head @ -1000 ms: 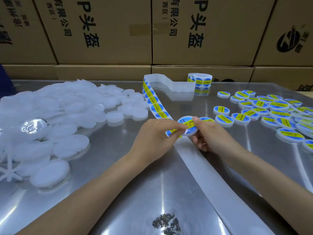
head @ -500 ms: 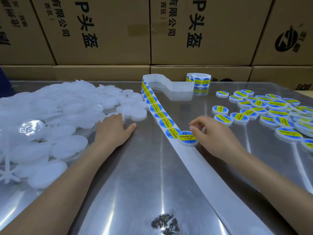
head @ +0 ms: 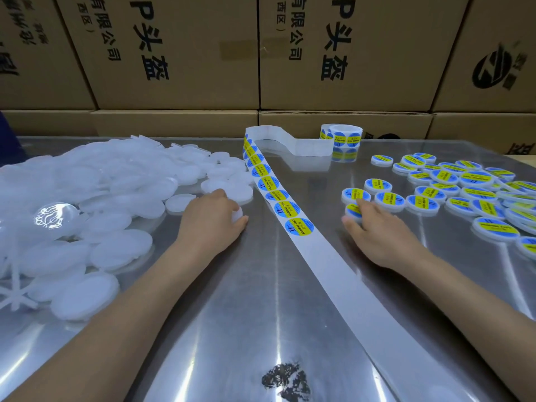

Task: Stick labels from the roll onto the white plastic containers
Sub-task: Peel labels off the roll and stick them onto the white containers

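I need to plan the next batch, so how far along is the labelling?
Done: a group of labelled containers lies at the right. In hand: the right hand sets down a labelled container beside them, while the left hand grips a blank container. Left: a large pile of unlabelled containers, seemingly more than are finished. The label strip and roll still carry labels.

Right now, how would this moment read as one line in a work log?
step: fetch next blank | left hand: grips unlabeled container | right hand: on labeled container, grip unclear | label strip: between hands
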Available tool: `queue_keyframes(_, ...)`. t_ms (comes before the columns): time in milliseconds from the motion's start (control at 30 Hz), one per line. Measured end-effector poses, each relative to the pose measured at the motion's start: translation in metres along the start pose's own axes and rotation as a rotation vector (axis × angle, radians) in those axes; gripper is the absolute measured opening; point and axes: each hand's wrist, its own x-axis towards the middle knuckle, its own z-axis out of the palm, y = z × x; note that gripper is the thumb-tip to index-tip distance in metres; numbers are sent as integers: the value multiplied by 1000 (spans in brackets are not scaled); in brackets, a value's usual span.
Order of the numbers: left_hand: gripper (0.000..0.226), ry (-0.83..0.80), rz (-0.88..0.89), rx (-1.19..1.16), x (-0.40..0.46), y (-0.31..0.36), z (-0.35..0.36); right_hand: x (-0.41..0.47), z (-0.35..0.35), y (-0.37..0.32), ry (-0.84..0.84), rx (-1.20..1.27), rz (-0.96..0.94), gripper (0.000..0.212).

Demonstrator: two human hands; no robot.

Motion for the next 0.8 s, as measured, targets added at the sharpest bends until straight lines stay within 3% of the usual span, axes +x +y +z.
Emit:
queue_keyframes(100,28,-8,-5,-45,-1,1,-1,2,0,5,33,-57,15,56)
queue_keyframes(267,27,-15,12,-45,-2,1,-2,6,1,1,72,-73,-126,43)
queue_keyframes(367,27,-24,15,-55,-3,2,-3,11,2,6,16,-118,-52,30)
queue_keyframes(500,25,-32,30,-60,-3,4,-4,16,2,19,77,-89,30,30)
queue_keyframes(633,24,-7,40,-28,-3,5,-3,12,1,7,172,18,-195,37)
queue_keyframes(733,20,0,30,-43,-2,6,-3,2,4,-12,117,62,-458,33)
queue_keyframes(800,18,10,17,-67,-2,6,-3,-4,7,-21,55,96,-539,29)
